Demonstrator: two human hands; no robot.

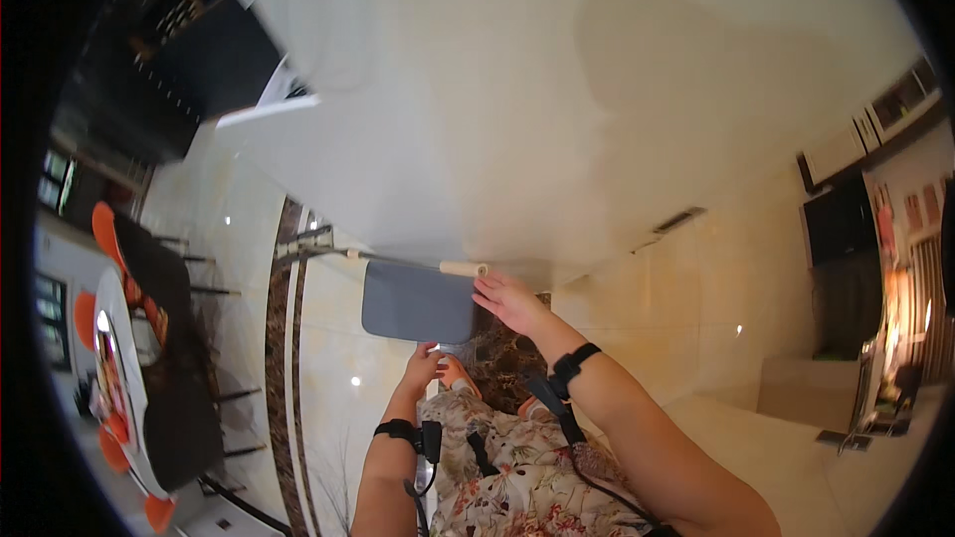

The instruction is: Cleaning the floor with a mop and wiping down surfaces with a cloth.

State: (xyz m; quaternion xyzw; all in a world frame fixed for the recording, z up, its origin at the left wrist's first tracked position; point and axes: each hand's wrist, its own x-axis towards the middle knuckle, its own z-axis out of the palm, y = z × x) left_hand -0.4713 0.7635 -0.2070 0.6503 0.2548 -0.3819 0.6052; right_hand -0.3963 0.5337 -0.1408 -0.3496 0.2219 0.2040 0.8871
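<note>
My right hand [509, 304] reaches forward with fingers extended beside the cream end [464, 268] of a dark rod; whether the fingertips touch it cannot be made out. The rod [403, 262] runs left to a bracket-like metal piece [306, 240] above the floor. Below the rod is a grey rounded rectangular panel [418, 302]. My left hand [425, 373] is just short of the panel's near edge, fingers partly bent. A pale, shiny upright part shows beside that hand, and its grip is unclear. Black straps with small devices circle both forearms.
A large pale, smooth wall [477, 112] rises ahead, bearing a shadow. Dark chairs with orange parts surround a white-edged table [112, 328] at left. A dark cabinet [216, 52] stands upper left. Glossy floor tiles [634, 328] extend right towards a television [839, 220]. Orange shoes [459, 373] show below.
</note>
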